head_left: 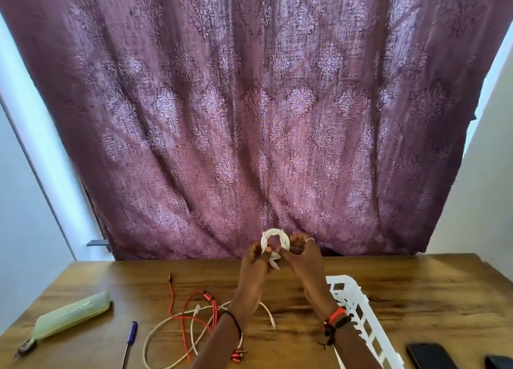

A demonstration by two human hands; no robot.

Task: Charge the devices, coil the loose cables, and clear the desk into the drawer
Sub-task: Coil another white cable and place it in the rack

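A small round coil of white cable (274, 242) is held up above the far middle of the brown wooden table (416, 293), in front of the purple patterned curtain (249, 104). The left hand (256, 260) has its grip clamped on the coil's left side, and the right hand (301, 254) has its grip closed on the coil's right side; a loose end hangs down between them. Below the coil, nearer the person, a loose white cable (166, 324) and a red-orange cable (188, 307) lie tangled on the table. Left of that tangle lie a blue pen (130, 341) and a pale green pouch (72, 317). Right of the coil sits a white plastic slotted basket (355, 307), with two dark phones (430, 354) beyond it at the near right edge.
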